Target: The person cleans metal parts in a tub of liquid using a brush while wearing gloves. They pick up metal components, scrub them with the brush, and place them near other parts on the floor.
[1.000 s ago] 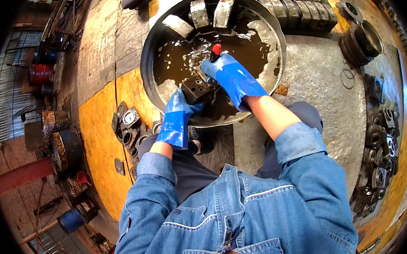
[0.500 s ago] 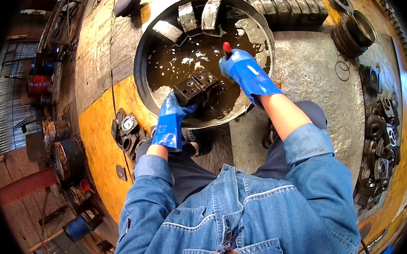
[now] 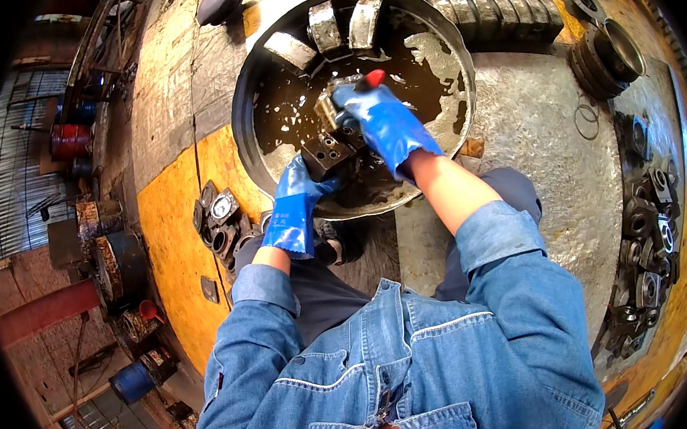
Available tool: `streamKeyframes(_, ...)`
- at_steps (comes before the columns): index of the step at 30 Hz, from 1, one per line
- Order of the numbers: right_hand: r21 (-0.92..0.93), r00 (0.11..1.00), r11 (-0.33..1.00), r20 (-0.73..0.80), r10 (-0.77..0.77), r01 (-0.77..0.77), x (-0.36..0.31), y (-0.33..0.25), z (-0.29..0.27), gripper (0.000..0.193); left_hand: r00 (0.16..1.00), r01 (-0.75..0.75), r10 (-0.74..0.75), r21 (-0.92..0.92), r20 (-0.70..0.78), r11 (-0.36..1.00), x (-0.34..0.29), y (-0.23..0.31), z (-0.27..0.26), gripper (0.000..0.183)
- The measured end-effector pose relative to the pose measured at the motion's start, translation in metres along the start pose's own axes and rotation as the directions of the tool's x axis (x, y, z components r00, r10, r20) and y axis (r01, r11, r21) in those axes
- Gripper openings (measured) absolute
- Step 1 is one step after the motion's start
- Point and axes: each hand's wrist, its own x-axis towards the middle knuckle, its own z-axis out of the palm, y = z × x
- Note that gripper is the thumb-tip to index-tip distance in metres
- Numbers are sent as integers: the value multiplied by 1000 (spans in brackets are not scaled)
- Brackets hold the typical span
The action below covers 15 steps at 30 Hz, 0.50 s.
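Note:
A dark metal block with several round holes point(image 3: 328, 154) is held over the brown liquid in a wide round metal tub point(image 3: 242, 132). Blue-gloved, my left hand point(image 3: 299, 186) grips the block's near left side. My right hand point(image 3: 378, 120), in a matching glove, is closed around a brush with a red handle end point(image 3: 375, 79). The brush's pale working end point(image 3: 327, 111) is at the far side of the block, partly blurred; whether it touches cannot be made out. Three shiny metal pieces, including a middle one point(image 3: 325, 27), lean along the tub's far wall.
Behind the tub stands a row of dark metal blocks point(image 3: 497, 18). Stacked metal rings point(image 3: 597, 65) sit at the far right, with many machined parts point(image 3: 647, 228) along the right side. More small parts point(image 3: 220, 210) lie left of the tub, near my leg.
My right hand has moved left with the brush, bringing it to the block. My left hand still grips the block. The view has shifted slightly.

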Motion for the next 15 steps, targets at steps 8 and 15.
streamKeyframes(8,-323,992,941,33,118,-101,-3,-3,12,38,999,35,-36,2,32,999,2,-3,0,81)
streamKeyframes(15,-461,995,887,100,30,19,-20,14,-17,39,998,48,-47,-33,29,998,6,-4,5,84)
